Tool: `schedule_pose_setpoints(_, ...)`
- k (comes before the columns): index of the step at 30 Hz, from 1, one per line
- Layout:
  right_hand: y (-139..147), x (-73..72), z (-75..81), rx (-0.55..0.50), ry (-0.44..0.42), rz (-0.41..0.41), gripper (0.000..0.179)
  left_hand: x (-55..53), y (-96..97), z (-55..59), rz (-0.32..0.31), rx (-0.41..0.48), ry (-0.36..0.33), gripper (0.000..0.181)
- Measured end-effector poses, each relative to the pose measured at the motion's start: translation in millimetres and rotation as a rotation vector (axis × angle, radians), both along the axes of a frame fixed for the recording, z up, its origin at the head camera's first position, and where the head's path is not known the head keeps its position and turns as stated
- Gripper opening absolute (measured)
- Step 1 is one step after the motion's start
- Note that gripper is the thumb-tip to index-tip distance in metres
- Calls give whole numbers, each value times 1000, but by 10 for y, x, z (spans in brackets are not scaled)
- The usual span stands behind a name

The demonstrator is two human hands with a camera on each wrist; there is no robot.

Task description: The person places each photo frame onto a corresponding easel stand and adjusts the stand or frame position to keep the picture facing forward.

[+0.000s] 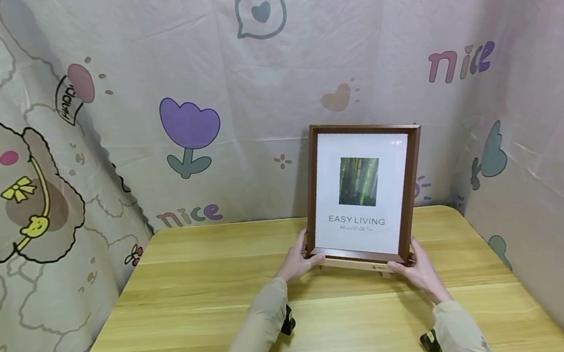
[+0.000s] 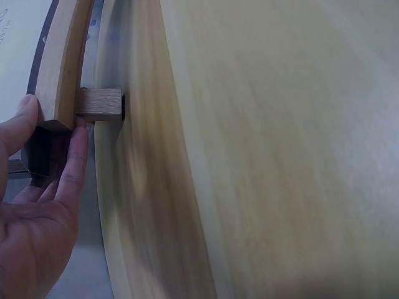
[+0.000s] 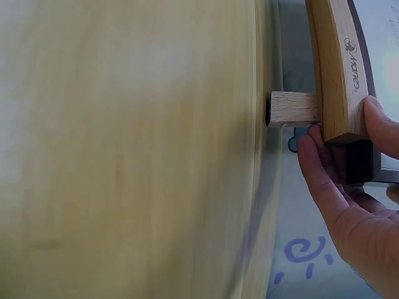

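A brown picture frame (image 1: 361, 140) with a white "EASY LIVING" insert stands tilted back on a light wooden stand (image 1: 353, 264). My left hand (image 1: 298, 259) grips the frame's lower left corner, thumb in front and fingers behind and below. At the lower right corner, my right hand (image 1: 421, 270) holds on the same way. In the left wrist view, the stand's ledge (image 2: 57, 81) and a short square leg (image 2: 101, 104) show beside the fingers. The right wrist view shows lettering on the ledge (image 3: 340, 68) and another leg (image 3: 294, 108).
The wooden table (image 1: 211, 286) carries the stand near its back edge. A patterned cloth (image 1: 252, 87) hangs close behind the table and along both sides. Black wrist cameras, one of them the left one (image 1: 287, 321), hang under the sleeves.
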State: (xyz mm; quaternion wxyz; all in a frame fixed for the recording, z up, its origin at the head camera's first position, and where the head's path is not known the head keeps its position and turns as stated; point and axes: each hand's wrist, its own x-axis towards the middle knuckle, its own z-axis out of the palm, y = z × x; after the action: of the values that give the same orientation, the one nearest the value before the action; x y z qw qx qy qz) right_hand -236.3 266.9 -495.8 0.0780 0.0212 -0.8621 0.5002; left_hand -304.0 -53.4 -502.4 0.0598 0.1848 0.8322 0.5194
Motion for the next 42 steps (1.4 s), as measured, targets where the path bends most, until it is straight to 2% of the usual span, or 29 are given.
schedule_pose_setpoints(8,-63,-16,-2,33,-20,-16,96,8,-56,-31,6,18,31,93)
schedule_pose_setpoints(15,-113,-20,-14,34,3,-13,96,36,-82,-32,14,26,25,91)
schedule_pose_setpoints(34,-193,-56,-30,1,-27,13,97,140,-190,-11,65,8,0,93)
schedule_pose_setpoints(42,-213,-86,-38,-11,-54,16,98,147,-218,-11,77,5,10,94)
